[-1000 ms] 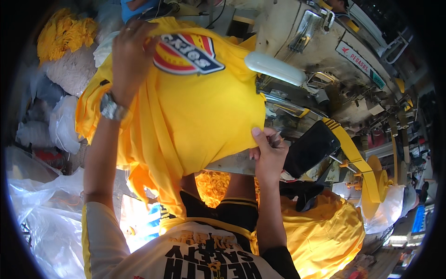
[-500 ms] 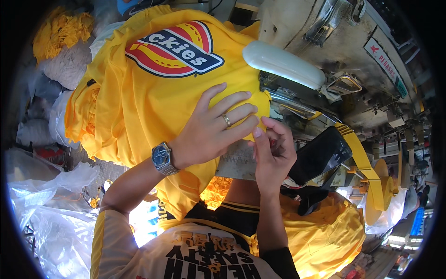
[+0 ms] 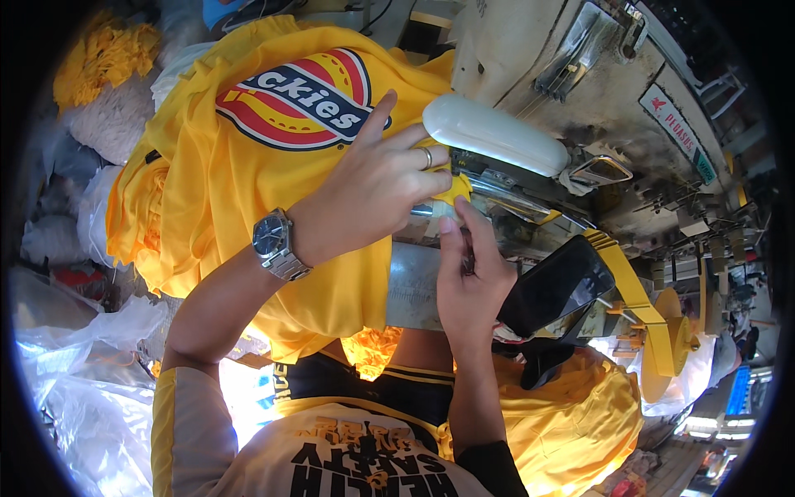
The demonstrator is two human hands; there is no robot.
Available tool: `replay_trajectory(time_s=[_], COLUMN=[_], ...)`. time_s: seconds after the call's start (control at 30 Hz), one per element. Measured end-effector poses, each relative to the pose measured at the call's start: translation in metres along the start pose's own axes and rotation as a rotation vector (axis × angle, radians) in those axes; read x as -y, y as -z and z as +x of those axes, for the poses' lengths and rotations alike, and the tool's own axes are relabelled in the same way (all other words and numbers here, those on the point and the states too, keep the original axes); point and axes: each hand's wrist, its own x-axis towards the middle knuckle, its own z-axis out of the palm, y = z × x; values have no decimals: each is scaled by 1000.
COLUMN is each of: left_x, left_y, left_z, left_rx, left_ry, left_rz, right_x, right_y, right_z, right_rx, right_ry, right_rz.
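Note:
A yellow garment point(image 3: 331, 199) with a large printed patch is spread on the machine bed, its edge running in beneath the sewing machine's point(image 3: 530, 74) rounded white cover. My left hand point(image 3: 377, 182), wearing a ring and a wristwatch point(image 3: 280, 243), lies over the garment beside that cover. Its fingers are stretched and spread, and its thumb is hidden. My right hand point(image 3: 472, 277) is just to the right, its index fingertip at a small yellow fold of cloth by the left fingertips. Within its curled fingers shows something small, dark and reddish, too hidden to name.
A black phone point(image 3: 559, 286) stands right of my right hand, by a yellow strap point(image 3: 625, 282) running to a reel. Yellow cloth point(image 3: 571, 414) is heaped at the lower right. Clear plastic bags point(image 3: 99, 414) crowd the left. A yellow bundle point(image 3: 103, 58) lies at the far left.
My left hand has moved up and right, closer to the white cover. The garment's edge has drawn in toward the machine, baring more metal bed. My right hand has shifted slightly left and up.

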Motion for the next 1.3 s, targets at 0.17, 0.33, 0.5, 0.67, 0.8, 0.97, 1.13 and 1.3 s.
replay_trajectory(time_s=[0.17,0.33,0.5,0.67,0.8,0.97,1.13,1.3], left_x=[4,24,46,45,25,-16,-63,-107], left_y=[-1,-10,-35,-39,-26,7,47,36], left_z=[5,8,0,-20,-38,-62,-70,-98], left_rx=[-21,-109,-257,-380,-371,-350,-201,-235], left_ry=[-19,103,412,456,586,516,647,676], left_rz=[37,-97,-574,-575,-617,-368,-511,-637], right_x=[6,7,4,23,28,29,39,38], right_y=[5,7,19,48,50,36,8,-18], right_z=[6,-2,-15,-17,-15,3,35,56], right_rx=[87,125,176,343,436,307,178,141], right_ry=[30,14,-41,-216,-7,187,287,450], right_rz=[-182,-147,-44,55,-36,-85,-660,-541])
